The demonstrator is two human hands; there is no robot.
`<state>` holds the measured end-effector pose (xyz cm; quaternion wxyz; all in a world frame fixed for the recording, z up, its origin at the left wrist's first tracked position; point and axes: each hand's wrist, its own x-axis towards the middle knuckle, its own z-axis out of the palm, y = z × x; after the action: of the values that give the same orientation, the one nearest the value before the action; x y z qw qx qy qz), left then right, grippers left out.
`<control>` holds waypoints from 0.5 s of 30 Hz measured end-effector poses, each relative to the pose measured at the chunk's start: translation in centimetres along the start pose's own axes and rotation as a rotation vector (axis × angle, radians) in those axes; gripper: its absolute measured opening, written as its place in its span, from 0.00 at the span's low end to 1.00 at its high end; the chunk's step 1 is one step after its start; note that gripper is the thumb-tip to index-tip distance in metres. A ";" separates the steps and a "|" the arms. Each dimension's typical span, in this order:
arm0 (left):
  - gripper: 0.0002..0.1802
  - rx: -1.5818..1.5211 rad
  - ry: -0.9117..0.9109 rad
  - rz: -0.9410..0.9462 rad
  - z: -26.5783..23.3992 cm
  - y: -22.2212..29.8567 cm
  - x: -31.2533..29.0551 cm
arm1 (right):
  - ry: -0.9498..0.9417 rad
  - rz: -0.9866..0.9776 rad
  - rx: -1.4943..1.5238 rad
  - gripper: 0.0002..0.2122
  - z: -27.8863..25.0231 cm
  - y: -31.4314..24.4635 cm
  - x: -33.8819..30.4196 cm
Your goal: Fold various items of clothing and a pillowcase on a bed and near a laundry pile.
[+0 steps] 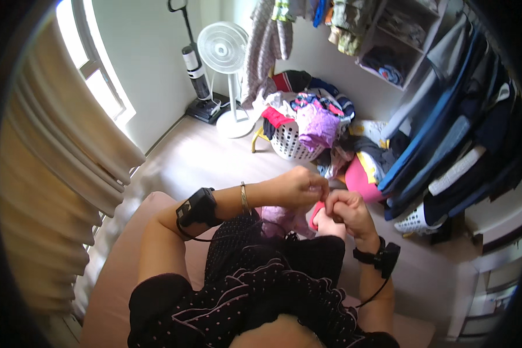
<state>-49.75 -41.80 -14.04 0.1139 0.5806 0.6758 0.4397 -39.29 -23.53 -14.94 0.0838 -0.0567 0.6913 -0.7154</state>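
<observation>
My left hand (pixel 303 187) is closed, its fingers curled in, and meets my right hand (pixel 350 212) in front of my knees. My right hand is also closed, thumb and fingers pinched together. Whatever is between the fingers is hidden or too small to name. Just below the hands shows a small piece of red material (pixel 316 214), beside the bare skin of my leg; I cannot tell whether it is held. A pink garment (pixel 280 218) lies by my lap, partly covered by my left forearm and dark dotted clothing.
A white laundry basket (pixel 290 143) heaped with clothes stands ahead, with a pink tub (pixel 362 181) of clothes to its right. A white fan (pixel 233 104) and an upright floor cleaner (pixel 197 75) stand behind. Clothes hang at right (pixel 446 145); curtains (pixel 52 174) at left.
</observation>
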 end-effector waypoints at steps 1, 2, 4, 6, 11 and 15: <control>0.09 -0.048 0.015 0.009 0.1 -0.3 0.2 | 0.001 -0.021 0.055 0.07 -0.1 0.1 0.1; 0.09 -0.063 0.019 -0.018 0.1 -0.6 0.5 | -0.007 -0.045 0.112 0.07 -0.3 0.2 0.2; 0.10 -0.151 0.036 -0.050 0.2 -1.5 0.9 | 0.031 -0.012 0.142 0.06 -1.0 0.4 0.6; 0.11 -0.379 0.031 -0.248 0.6 -2.7 1.5 | 0.066 0.031 0.121 0.07 -2.4 0.4 1.2; 0.11 -0.417 -0.068 -0.393 2.4 -6.6 4.8 | 0.117 0.086 -0.049 0.07 -7.4 2.5 2.6; 0.09 -0.476 -0.272 -0.687 4.9 -8.1 10.9 | 0.182 0.051 0.126 0.07 -12.9 5.5 1.6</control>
<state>-55.28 -29.42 -18.96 0.4719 0.3321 0.6885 0.4393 -43.13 -11.37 -21.00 0.0423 0.0314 0.6509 -0.7574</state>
